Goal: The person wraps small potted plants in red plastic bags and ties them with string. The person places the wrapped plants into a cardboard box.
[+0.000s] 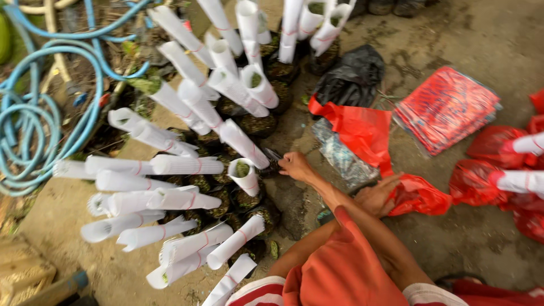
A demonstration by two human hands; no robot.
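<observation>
Fingers of the left hand (294, 165) are closed on a black seedling pot (271, 164); a red plastic bag (416, 195) is gripped by the right hand (377, 198).

A small black nursery pot (271, 164) sits on the dirt ground at the edge of the cluster, upright and dark, touching the left hand's fingertips. A red plastic bag (418, 194) lies crumpled and glossy on the ground under the right hand, its mouth gathered there.
</observation>
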